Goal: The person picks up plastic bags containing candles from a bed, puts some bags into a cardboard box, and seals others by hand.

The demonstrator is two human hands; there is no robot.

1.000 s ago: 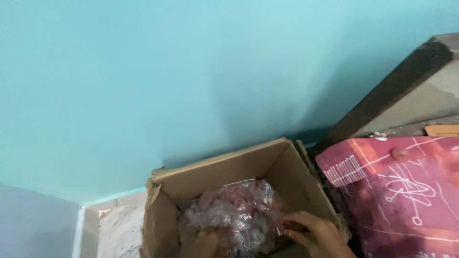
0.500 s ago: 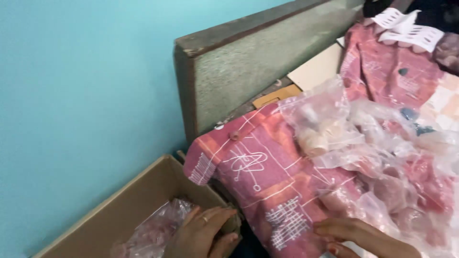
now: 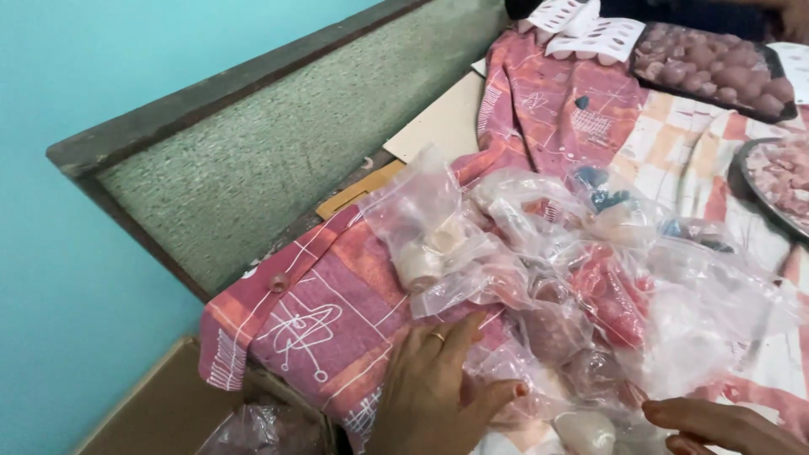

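Note:
A heap of clear plastic bags point(image 3: 581, 278) holding small pale and pink lumps lies on a pink patterned cloth point(image 3: 337, 312). My left hand point(image 3: 434, 388), with a ring on one finger, rests flat on the cloth at the near edge of the heap, fingers spread and touching the closest bag. My right hand point(image 3: 716, 425) shows at the bottom right with fingers slightly curled beside the bags, holding nothing that I can see.
A cardboard box point(image 3: 168, 413) with more bagged items point(image 3: 261, 425) sits at the lower left below the cloth. A grey-green board point(image 3: 253, 152) leans along the turquoise wall. A dark tray of pink pieces point(image 3: 716, 72), a round dish point(image 3: 775, 181) and white sheets point(image 3: 590, 29) lie at the far right.
The view swung from the cardboard box up and right to the cloth. My left hand left the box and now lies on the cloth by the bags.

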